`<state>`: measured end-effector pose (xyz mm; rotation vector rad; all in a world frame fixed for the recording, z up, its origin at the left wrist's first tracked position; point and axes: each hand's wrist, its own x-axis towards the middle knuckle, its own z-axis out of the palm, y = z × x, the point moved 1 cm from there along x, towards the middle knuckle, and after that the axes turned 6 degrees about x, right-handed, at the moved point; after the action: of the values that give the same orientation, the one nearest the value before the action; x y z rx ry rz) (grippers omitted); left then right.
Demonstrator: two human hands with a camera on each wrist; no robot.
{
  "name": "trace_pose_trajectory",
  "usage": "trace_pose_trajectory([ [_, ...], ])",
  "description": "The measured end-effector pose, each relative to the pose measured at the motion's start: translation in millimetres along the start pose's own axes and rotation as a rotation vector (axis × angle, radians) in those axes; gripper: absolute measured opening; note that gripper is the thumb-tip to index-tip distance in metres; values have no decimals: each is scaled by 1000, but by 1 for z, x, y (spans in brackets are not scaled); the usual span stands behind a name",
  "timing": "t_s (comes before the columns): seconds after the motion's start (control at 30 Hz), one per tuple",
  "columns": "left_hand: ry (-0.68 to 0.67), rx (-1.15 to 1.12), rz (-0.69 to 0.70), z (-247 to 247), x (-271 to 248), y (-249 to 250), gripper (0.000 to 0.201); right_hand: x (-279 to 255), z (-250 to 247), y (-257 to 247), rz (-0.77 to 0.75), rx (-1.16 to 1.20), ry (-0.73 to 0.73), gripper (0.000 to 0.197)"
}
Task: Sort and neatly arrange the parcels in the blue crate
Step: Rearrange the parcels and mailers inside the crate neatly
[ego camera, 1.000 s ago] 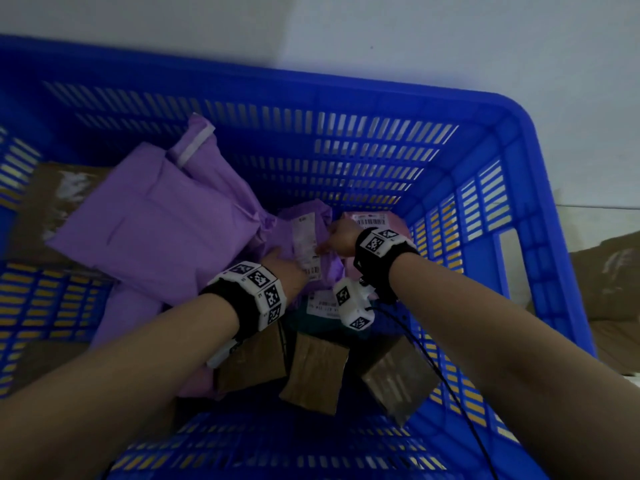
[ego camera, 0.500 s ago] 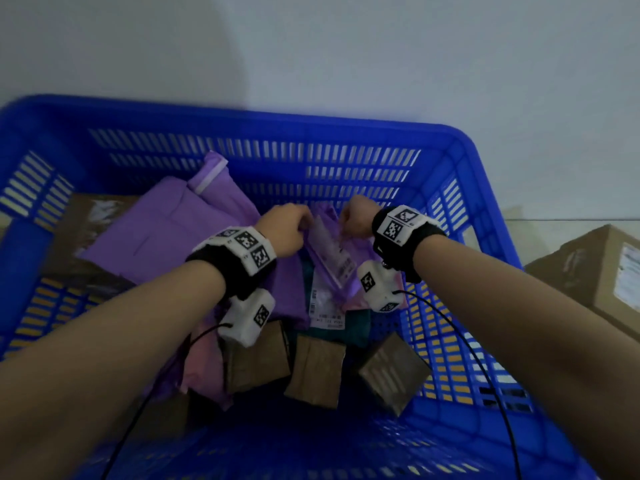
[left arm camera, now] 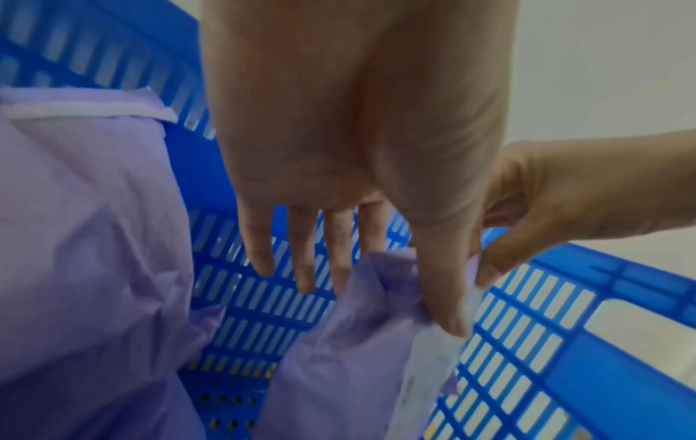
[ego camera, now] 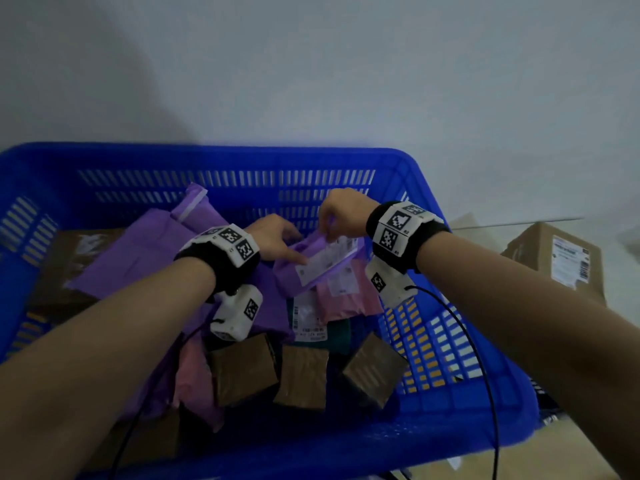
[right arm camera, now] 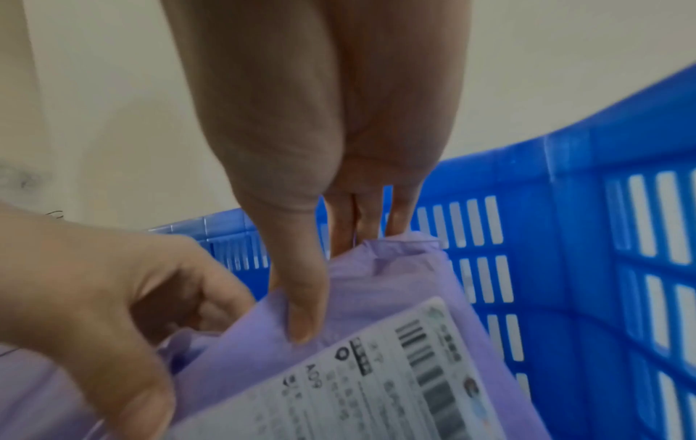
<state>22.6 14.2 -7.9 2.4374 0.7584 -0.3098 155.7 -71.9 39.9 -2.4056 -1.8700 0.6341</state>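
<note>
- Grip, right hand [ego camera: 341, 211]: your thumb and fingers pinch the top edge of the small purple parcel [ego camera: 313, 263], thumb pressed on the front film just above the label [right arm camera: 399, 375].
- Grip, left hand [ego camera: 277, 237]: fingers lie nearly straight; the thumb rests along the parcel's left edge and holds it with the forefinger, while the other fingers [left arm camera: 305, 268] hang spread and free.
- Location: the parcel is raised inside the blue crate [ego camera: 460, 420], toward its far right corner, above the pink parcel [ego camera: 349, 299].
- Handling, judged: a thin, creased plastic mailer, probably light, soft and slick. Take it by two edges or corners; a one-point pinch would likely let it sag or slip.
- Head view only: the large purple parcel [ego camera: 138, 258] at the crate's far left, three small brown boxes [ego camera: 242, 368] at its near side, and a cardboard box [ego camera: 557, 261] outside the crate's right wall.
- Right wrist view only: the barcode print and your thumb's exact seat.
- Left wrist view only: the spread fingers clear of the film.
</note>
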Motion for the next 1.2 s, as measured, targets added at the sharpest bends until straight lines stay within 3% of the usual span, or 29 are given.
trace_pose_trajectory([
  [0.2,13,-96,-23,7,-7,9,22,-10,-5,-2,-53,77,49,8],
  [0.37,-16,-232,-84,18,-7,11,13,-22,2,0,-34,129,123,11],
  [0.57,79,-478,-230,51,-2,-6,18,-31,24,24,184,367,302,59],
  [0.83,166,-987,-480,81,14,-27,32,-40,77,42,554,821,312,91],
  [0.93,171,-1164,-531,90,21,-22,33,-36,96,46,693,1069,307,84],
  [1.03,149,-1208,-541,99,29,-16,28,-31,110,45,740,1361,176,53],
  [1.2,66,-1104,-522,115,41,-5,16,-19,121,62,717,1286,239,67],
])
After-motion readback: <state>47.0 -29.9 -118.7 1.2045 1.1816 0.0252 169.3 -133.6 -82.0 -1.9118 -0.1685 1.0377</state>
